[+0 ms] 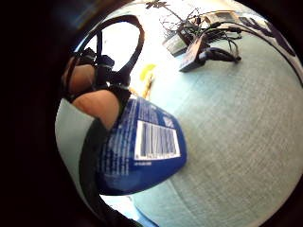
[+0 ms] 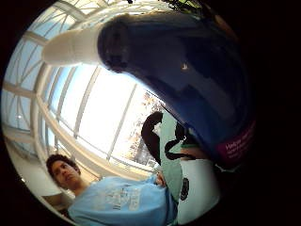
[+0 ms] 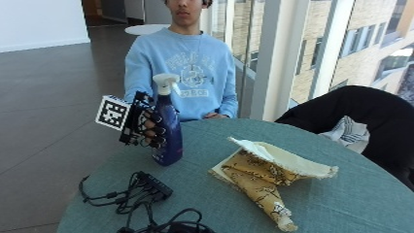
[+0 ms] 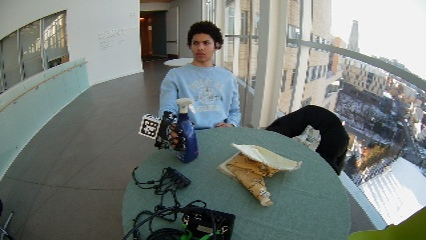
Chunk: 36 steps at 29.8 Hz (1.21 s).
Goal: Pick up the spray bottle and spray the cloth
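Bottle [image 3: 167, 127] stands upright, just above or at the table [image 3: 336, 194], gloved right hand [image 3: 150, 127] fingers [image 3: 157, 131] wrapped around its body. Nozzle faces the cloth [image 3: 268, 177] lying beside, evidently readied for spraying.

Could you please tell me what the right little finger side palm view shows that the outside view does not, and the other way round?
Only the little finger side palm view shows the white barcode label on the dark blue plastic spray bottle.

Only the outside view shows the bottle's white trigger nozzle, the yellow patterned cloth lying crumpled on the table, and the gloved right hand gripping the bottle upright.

Both show the bottle, the round teal table and black cables.
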{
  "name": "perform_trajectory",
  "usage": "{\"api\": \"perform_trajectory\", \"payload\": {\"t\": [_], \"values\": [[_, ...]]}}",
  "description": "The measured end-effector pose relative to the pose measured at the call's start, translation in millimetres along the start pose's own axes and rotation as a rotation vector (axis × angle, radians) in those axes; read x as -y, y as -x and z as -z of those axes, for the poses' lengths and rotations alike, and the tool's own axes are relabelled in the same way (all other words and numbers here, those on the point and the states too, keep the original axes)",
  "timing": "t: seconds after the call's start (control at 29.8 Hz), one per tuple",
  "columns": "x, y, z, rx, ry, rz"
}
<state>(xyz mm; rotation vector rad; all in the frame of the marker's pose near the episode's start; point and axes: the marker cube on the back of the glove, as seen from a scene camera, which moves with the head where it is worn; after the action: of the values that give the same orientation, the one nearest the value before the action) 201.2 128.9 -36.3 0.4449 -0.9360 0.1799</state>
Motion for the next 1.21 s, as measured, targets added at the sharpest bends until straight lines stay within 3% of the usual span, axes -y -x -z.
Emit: {"api": "perform_trajectory", "payload": {"t": [0.67,1.11,1.21], "values": [[10.4,10.0,4.3,-0.036,-0.081,0.032],[55.8,71.3,-1.8,-0.297,0.184,0.034],[72.4,74.5,-12.2,-0.374,0.212,0.099]]}}
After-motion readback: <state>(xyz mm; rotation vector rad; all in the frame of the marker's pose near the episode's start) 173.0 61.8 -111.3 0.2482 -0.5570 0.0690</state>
